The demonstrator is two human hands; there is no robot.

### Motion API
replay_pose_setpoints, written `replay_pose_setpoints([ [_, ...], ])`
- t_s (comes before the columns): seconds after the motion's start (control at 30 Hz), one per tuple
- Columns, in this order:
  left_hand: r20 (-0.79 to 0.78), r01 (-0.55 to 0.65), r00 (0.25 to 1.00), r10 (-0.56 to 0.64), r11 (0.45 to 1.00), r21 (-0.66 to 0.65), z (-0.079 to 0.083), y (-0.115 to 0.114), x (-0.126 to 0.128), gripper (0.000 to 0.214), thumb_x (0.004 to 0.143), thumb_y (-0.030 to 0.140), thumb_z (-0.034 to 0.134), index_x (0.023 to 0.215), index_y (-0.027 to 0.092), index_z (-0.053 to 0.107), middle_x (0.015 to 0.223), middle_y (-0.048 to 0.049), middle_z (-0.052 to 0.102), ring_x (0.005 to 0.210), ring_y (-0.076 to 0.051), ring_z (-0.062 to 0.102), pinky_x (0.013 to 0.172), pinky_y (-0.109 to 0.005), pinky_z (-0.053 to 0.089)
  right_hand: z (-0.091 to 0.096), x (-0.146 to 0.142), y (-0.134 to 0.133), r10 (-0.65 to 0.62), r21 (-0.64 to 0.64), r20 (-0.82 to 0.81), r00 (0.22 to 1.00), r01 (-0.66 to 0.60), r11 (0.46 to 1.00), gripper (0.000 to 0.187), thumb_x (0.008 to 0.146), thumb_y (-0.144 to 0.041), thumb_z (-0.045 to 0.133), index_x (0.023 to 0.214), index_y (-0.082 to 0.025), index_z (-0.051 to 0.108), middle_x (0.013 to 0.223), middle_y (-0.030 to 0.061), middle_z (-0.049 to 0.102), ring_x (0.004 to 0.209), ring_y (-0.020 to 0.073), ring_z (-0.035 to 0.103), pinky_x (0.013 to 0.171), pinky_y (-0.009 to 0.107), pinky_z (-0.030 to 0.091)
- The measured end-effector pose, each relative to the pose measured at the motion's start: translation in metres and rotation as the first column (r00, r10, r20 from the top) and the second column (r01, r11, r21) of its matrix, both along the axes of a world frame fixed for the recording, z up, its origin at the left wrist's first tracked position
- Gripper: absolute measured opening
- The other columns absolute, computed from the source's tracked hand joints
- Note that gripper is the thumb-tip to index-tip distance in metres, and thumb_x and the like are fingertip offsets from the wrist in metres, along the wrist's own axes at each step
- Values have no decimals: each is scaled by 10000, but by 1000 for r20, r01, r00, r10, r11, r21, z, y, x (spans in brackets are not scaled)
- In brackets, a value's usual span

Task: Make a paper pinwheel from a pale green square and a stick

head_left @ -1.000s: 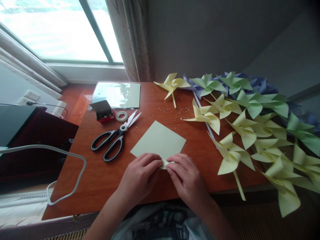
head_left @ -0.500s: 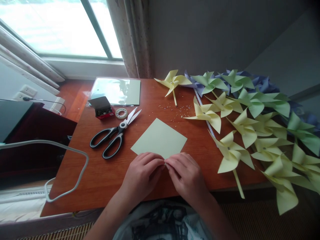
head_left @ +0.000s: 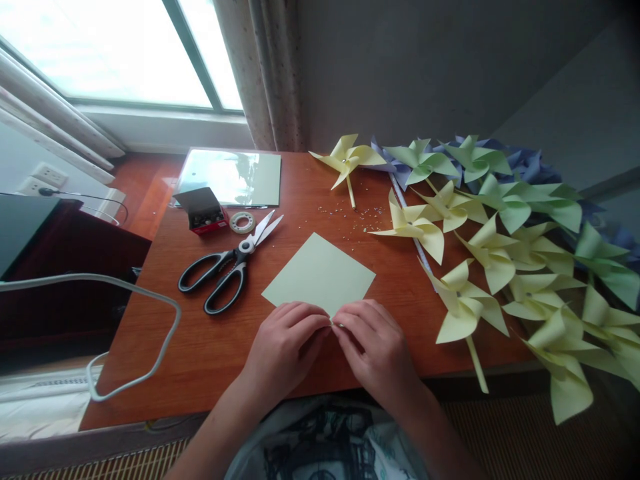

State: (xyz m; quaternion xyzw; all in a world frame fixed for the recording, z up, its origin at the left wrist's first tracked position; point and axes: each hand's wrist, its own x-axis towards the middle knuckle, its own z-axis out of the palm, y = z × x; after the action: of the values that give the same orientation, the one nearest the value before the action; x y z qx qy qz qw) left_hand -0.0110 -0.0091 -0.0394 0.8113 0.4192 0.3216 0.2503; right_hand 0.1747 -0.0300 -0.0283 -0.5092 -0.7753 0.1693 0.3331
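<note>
A pale yellow-green paper square lies on the wooden table, one corner toward me. My left hand and my right hand meet at that near corner, fingertips pinched together on the paper's rolled-up tip. Both hands rest on the table, fingers curled. The corner itself is hidden under the fingertips.
Black-handled scissors lie left of the paper, with a tape roll and a small open box behind them. A shiny sheet lies at the back. Several paper pinwheels crowd the right side. A white cable loops at left.
The near corner, curled up and visible between my fingers a second ago, is now covered by my fingertips. My hands barely shifted.
</note>
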Motion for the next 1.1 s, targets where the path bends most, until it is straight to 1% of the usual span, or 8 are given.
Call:
replay_pose_setpoints([
  [0.23, -3, 4, 1000, -4, 1000, -3, -2, -1, -1, 123, 950, 118, 588, 960, 212, 666, 943, -28, 745, 852, -180, 654, 797, -316, 498, 4, 3, 0, 46, -1, 49, 998, -46, 999, 105, 979, -121, 587, 999, -196, 657, 969, 78, 712, 909, 223, 625, 829, 397, 534],
  [0.37, -12, 8, 1000, -8, 1000, -7, -3, -2, -2, 120, 952, 125, 587, 960, 216, 666, 951, -31, 747, 868, -184, 657, 809, -325, 499, 10, 4, 4, 106, -38, 110, 988, -103, 994, 124, 994, -128, 559, 961, -197, 656, 977, 71, 717, 919, 214, 631, 839, 385, 526],
  [0.5, -14, 10, 1000, -10, 1000, -1, -4, -1, -2, 123, 955, 130, 582, 953, 213, 673, 944, -33, 750, 863, -181, 656, 802, -322, 504, 16, 6, 8, 149, -53, 163, 975, -142, 988, 155, 1005, -138, 536, 916, -196, 649, 955, 62, 715, 900, 207, 624, 823, 370, 514],
  [0.63, -17, 11, 1000, -11, 1000, -5, -5, -2, -2, 122, 953, 131, 586, 950, 213, 676, 947, -33, 750, 864, -182, 652, 806, -322, 502, 18, 7, 11, 188, -55, 218, 958, -181, 982, 180, 1005, -118, 517, 936, -197, 663, 970, 65, 724, 902, 214, 623, 806, 372, 495],
  [0.8, -10, 6, 1000, -6, 1000, 1, -3, -2, -2, 106, 950, 136, 599, 935, 210, 673, 936, -30, 748, 846, -182, 650, 797, -323, 499, 18, 6, 13, 214, -79, 277, 937, -199, 977, 179, 999, -100, 525, 986, -192, 679, 988, 63, 741, 925, 225, 635, 803, 381, 474],
  [0.9, -14, 7, 1000, -7, 1000, 6, -3, -1, -2, 106, 952, 139, 597, 923, 208, 672, 931, -33, 750, 838, -182, 649, 790, -323, 498, 19, 6, 14, 221, -84, 295, 930, -205, 975, 169, 993, -97, 538, 981, -183, 683, 985, 66, 742, 928, 228, 639, 811, 389, 474],
  [1.1, -14, 7, 1000, -7, 1000, -4, -5, -1, -2, 120, 958, 146, 587, 926, 215, 679, 929, -34, 748, 839, -179, 647, 792, -324, 497, 23, 7, 18, 225, -97, 285, 932, -205, 974, 164, 999, -121, 545, 949, -200, 680, 961, 57, 735, 902, 222, 628, 801, 376, 479],
])
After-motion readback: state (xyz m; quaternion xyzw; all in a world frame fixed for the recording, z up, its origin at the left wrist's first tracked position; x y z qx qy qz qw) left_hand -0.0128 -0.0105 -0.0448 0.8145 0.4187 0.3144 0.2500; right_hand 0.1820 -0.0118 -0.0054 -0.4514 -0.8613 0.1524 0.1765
